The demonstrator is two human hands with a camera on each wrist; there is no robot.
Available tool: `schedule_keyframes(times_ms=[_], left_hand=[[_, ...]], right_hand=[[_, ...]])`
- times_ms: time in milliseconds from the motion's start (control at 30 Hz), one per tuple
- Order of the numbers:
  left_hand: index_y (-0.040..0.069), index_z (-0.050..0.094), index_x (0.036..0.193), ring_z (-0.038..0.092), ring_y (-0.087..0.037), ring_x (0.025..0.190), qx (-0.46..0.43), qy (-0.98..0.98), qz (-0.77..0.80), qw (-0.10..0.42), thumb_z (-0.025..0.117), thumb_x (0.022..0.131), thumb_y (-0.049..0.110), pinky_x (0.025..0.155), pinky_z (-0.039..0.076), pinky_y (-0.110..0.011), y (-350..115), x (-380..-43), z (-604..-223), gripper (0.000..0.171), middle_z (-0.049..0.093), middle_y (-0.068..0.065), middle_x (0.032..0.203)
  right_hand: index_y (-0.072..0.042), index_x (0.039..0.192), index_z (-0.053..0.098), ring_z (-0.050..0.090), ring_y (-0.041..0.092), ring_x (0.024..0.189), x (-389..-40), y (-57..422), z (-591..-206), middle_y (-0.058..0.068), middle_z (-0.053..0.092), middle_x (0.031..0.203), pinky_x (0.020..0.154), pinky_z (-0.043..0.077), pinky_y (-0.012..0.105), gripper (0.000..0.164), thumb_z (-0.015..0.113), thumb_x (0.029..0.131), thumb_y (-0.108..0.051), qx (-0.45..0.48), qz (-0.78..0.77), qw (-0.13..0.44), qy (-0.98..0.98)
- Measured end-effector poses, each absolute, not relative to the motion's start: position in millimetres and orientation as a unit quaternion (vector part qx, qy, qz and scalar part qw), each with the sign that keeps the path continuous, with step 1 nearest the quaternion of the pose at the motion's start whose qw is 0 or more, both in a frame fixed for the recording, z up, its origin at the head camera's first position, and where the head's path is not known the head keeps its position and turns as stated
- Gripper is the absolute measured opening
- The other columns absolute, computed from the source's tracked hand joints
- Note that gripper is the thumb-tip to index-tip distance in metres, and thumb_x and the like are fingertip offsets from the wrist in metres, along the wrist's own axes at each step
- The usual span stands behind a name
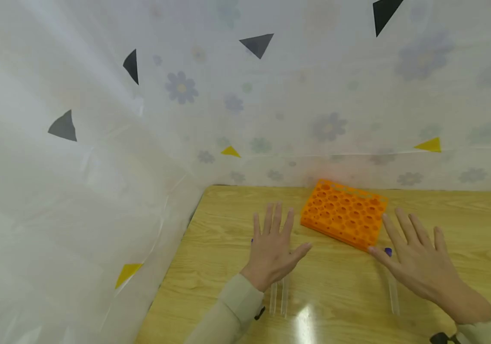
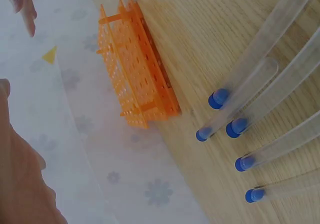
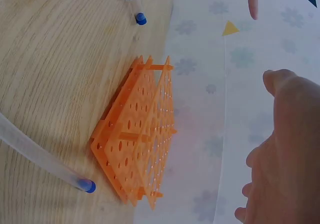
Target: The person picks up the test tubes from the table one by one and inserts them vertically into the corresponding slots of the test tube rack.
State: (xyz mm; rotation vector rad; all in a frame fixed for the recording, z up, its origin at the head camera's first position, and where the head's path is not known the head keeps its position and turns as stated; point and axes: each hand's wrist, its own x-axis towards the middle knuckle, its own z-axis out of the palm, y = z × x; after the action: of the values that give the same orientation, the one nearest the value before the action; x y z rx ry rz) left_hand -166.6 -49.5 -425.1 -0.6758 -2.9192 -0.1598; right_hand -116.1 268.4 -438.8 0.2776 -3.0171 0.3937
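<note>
Both hands hover over the table with fingers spread, holding nothing. My left hand point(image 1: 272, 253) is above several clear test tubes point(image 1: 285, 296) with blue caps, which it mostly hides in the head view. The left wrist view shows those tubes lying side by side, one capped tube point(image 2: 260, 159) among them. My right hand point(image 1: 426, 267) is above a single capped tube point(image 1: 393, 291) lying on the table. Between the hands and farther back sits an orange test tube rack point(image 1: 344, 215), turned at an angle, its holes bare of tubes; the right thumb overlaps its near corner in the head view.
The wood-grain table point(image 1: 219, 215) ends at the back against a white flowered curtain point(image 1: 297, 114). Another white sheet point(image 1: 77, 200) hangs along the left side. Black and yellow triangles, such as a yellow one point(image 1: 429, 145), mark the sheets.
</note>
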Motion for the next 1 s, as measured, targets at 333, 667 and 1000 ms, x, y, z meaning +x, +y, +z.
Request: schedule_keyframes(times_ms=[333, 667, 1000], left_hand=[[0.02, 0.01, 0.161, 0.003, -0.03, 0.155, -0.239, -0.965, -0.041, 0.098, 0.033, 0.098, 0.067, 0.121, 0.012, -0.062, -26.6, -191.7, -435.7, 0.081, 0.005, -0.011, 0.168], [0.019, 0.026, 0.157, 0.028, -0.026, 0.15, -0.263, -0.955, 0.037, 0.135, 0.04, 0.102, 0.052, 0.121, 0.028, -0.049, -3.1, -223.4, -457.1, 0.065, 0.029, -0.009, 0.161], [0.027, 0.04, 0.15, 0.044, -0.015, 0.14, -0.254, -0.953, 0.103, 0.131, 0.048, 0.103, 0.043, 0.11, 0.045, -0.04, 8.9, -237.9, -475.8, 0.051, 0.043, 0.002, 0.153]], right_hand=[[-0.007, 0.159, -0.002, -0.001, 0.057, 0.146, -129.7, 269.7, -443.9, 0.028, -0.008, 0.163, 0.104, -0.002, 0.082, 0.083, 0.041, 0.103, -0.052, 0.089, 0.179, 0.036, -0.979], [0.015, 0.143, 0.034, 0.035, 0.06, 0.127, -146.0, 265.7, -461.4, 0.041, 0.031, 0.146, 0.098, 0.032, 0.073, 0.068, 0.053, 0.102, -0.036, 0.098, 0.193, 0.091, -0.972], [0.015, 0.123, 0.053, 0.055, 0.053, 0.108, -156.7, 254.6, -470.9, 0.038, 0.051, 0.126, 0.082, 0.051, 0.063, 0.041, 0.058, 0.099, -0.018, 0.098, 0.213, 0.073, -0.969]])
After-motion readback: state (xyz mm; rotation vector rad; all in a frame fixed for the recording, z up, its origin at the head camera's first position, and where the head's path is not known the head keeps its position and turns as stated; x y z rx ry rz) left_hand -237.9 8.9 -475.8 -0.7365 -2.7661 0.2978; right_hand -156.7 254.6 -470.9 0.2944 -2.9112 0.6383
